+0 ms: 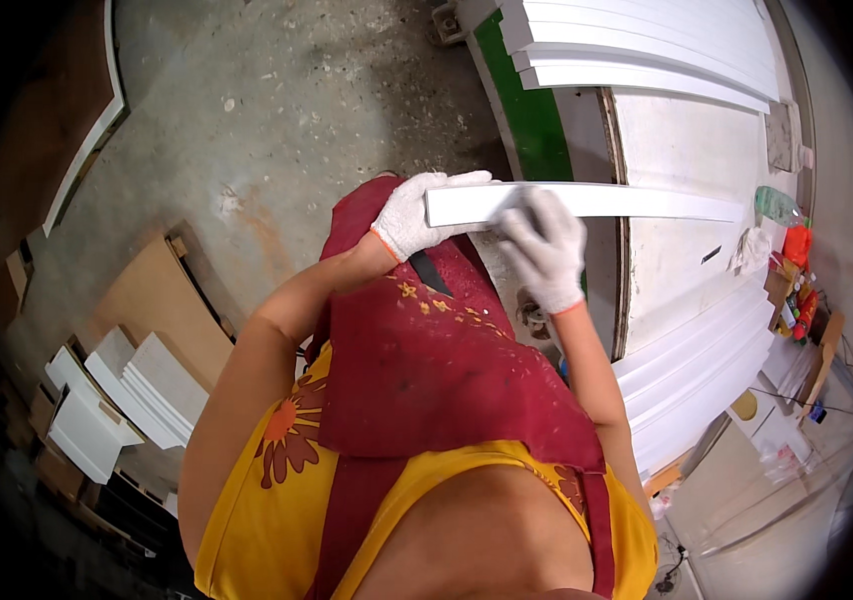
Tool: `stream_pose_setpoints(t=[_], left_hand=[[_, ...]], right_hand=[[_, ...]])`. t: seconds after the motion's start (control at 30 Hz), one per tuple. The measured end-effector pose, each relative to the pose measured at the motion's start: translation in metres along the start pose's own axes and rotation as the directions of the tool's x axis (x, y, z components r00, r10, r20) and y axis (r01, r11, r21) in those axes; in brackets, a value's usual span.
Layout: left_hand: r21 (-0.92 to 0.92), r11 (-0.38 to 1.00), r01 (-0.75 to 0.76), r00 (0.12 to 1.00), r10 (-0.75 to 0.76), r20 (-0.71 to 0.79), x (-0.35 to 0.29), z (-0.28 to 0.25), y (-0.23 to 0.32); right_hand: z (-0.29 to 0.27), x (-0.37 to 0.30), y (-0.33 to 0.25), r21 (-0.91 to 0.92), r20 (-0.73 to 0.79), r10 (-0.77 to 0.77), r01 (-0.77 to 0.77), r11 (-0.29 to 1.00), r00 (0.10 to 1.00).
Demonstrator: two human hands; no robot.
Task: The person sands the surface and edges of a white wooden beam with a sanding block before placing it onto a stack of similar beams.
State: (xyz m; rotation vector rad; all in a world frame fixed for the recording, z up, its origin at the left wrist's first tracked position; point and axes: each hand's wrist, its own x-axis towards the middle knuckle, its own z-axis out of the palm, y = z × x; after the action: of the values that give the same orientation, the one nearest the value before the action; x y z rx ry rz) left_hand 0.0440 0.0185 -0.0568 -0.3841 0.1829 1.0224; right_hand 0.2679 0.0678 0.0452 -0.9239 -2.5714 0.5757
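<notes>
I hold a long white strip of board (637, 201) level in front of me, over the edge of a white worktable (687, 150). My left hand (415, 215), in a white knit glove, grips the strip's left end. My right hand (545, 247), also gloved, lies over the strip a little further along, fingers pressed on its face; whatever it may hold is hidden. A dark red apron covers my front below the hands.
Stacks of white strips lie at the table's far end (647, 45) and near end (707, 365). White panels (137, 385) and brown boards (162, 300) lean on the concrete floor at left. Bottles and small items (797, 285) crowd the right.
</notes>
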Motion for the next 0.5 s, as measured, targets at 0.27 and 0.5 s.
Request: stream_pose_setpoints(t=[0.27, 0.5], left_hand=[[0.275, 0.961, -0.019, 0.997, 0.0, 0.071, -0.005, 0.007, -0.003], [-0.039, 0.998, 0.039, 0.999, -0.038, 0.014, 0.004, -0.002, 0.009]], right_hand=[[0.049, 0.037, -0.057, 0.024, 0.019, -0.182, 0.182, 0.983, 0.983], [-0.013, 0.007, 0.015, -0.181, 0.048, 0.008, 0.0, 0.983, 0.999]])
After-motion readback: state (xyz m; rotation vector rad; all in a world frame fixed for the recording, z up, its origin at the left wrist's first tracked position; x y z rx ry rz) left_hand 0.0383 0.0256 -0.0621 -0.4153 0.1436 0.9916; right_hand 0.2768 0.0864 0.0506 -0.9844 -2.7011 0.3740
